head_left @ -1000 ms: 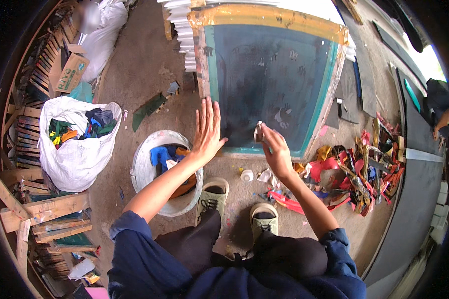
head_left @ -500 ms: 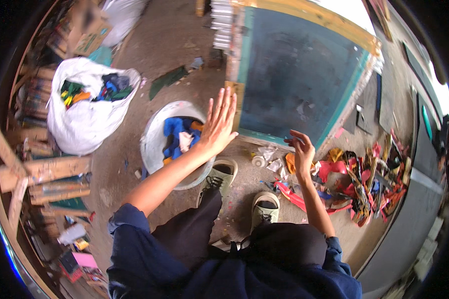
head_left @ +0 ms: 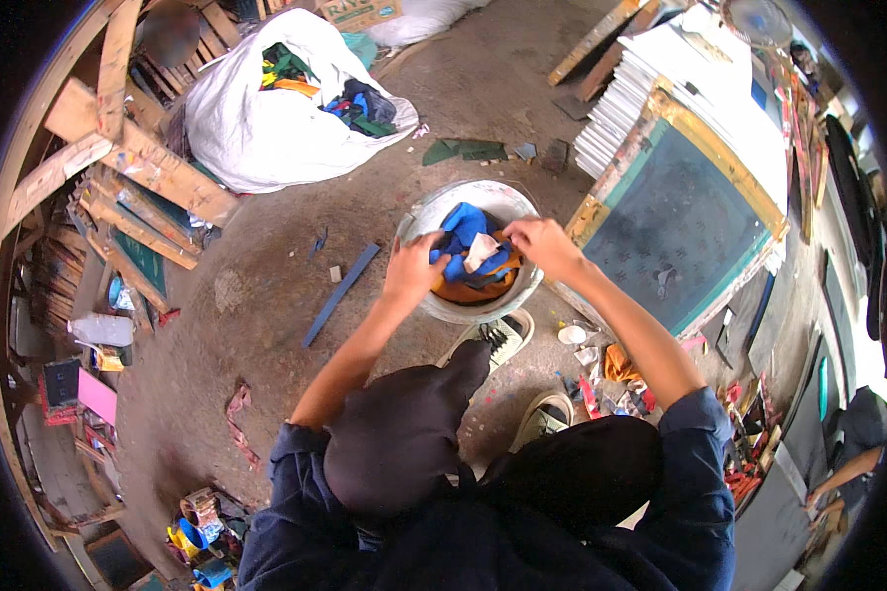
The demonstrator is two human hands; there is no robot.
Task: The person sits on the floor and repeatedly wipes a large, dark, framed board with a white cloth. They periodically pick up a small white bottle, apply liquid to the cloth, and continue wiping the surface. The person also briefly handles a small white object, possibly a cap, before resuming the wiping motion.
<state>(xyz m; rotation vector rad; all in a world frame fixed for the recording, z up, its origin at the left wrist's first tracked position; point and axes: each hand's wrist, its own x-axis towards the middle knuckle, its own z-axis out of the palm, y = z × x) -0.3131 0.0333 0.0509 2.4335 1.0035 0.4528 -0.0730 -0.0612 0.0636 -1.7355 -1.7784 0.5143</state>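
Observation:
A white bucket (head_left: 419, 222) stands on the floor in front of my feet, with bunched cloth rags inside. A blue rag (head_left: 466, 216) lies on top, with a small pale pink scrap (head_left: 481, 252) over it and orange-brown cloth (head_left: 476, 290) beneath. My left hand (head_left: 412, 272) reaches over the bucket's left side, its fingers closed at the edge of the blue rag. From the right, my right hand (head_left: 547, 248) pinches the cloth near the bucket's right rim. The fingertips of both hands are partly hidden among the folds.
A white sack (head_left: 256, 148) of rags sits at the far left. On the right a framed printing screen (head_left: 665, 231) leans by stacked white sheets (head_left: 611, 123). Wooden frames (head_left: 138, 231) line the left side; coloured scraps (head_left: 749, 433) lie at right. Another person (head_left: 857, 443) is at the right edge.
My view has turned, so the bucket is now nearer the middle. Both hands have moved from beside the screen to the bucket and closed on the cloth.

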